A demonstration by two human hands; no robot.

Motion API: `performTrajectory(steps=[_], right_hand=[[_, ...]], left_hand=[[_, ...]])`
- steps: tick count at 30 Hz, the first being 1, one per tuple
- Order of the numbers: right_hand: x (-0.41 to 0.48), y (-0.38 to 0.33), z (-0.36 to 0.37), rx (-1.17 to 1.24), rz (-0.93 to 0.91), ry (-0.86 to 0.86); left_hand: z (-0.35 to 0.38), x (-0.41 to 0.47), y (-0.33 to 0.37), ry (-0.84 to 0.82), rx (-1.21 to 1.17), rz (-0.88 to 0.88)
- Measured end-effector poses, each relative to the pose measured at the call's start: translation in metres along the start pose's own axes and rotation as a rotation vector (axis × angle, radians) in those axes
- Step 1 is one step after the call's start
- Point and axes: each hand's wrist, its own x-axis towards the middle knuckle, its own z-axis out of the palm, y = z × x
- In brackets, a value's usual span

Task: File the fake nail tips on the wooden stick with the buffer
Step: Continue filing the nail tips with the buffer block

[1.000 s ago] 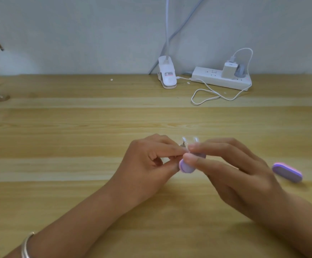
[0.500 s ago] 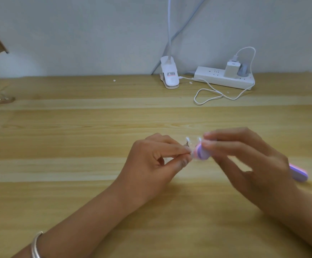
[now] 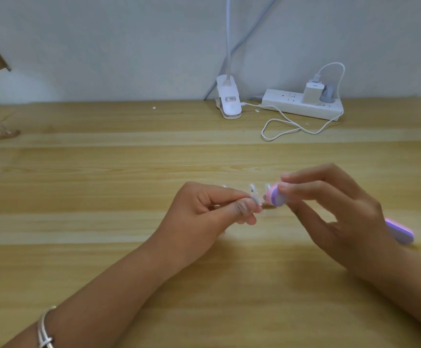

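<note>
Left hand (image 3: pixel 204 209) pinches nail tips (image 3: pixel 253 190); right hand (image 3: pixel 335 212) grips buffer (image 3: pixel 350 198)

The left hand (image 3: pixel 204 209) was held left of centre, thumb side up. Its thumb and forefinger pinched the nail tips (image 3: pixel 255 198), and its other fingers curled in toward the palm. The right hand (image 3: pixel 342 212) was just beside it, raised a little, with its upper fingertips and thumb pinching the buffer (image 3: pixel 350 197) and its lower fingers loosely bent and spread. The left forearm (image 3: pixel 116 280) and right forearm (image 3: pixel 410 277) came in bare from the bottom corners, converging toward the middle.
</note>
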Motion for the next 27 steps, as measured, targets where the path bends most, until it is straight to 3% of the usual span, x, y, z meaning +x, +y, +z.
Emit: performTrajectory(steps=[3,8,12,16,22,27], right_hand=[[-0.006,-0.014,0.006,0.124,-0.039,-0.034],[0.0,-0.003,0.001,-0.014,-0.005,0.002],[-0.008,-0.015,0.008,0.191,-0.061,-0.044],[-0.007,0.007,0.003,-0.036,-0.02,-0.024],[-0.004,0.009,0.004,-0.062,0.076,0.024],[-0.005,0.005,0.011,-0.02,0.051,-0.036]], left_hand=[[0.0,0.0,0.0,-0.022,-0.006,-0.038],[-0.004,0.0,0.001,-0.072,-0.041,-0.098],[-0.001,-0.001,0.001,-0.091,-0.031,-0.071],[-0.004,0.0,0.0,-0.091,0.0,-0.051],[-0.004,0.006,0.0,0.265,0.217,0.186],[-0.001,0.019,-0.009,0.293,0.528,0.108]])
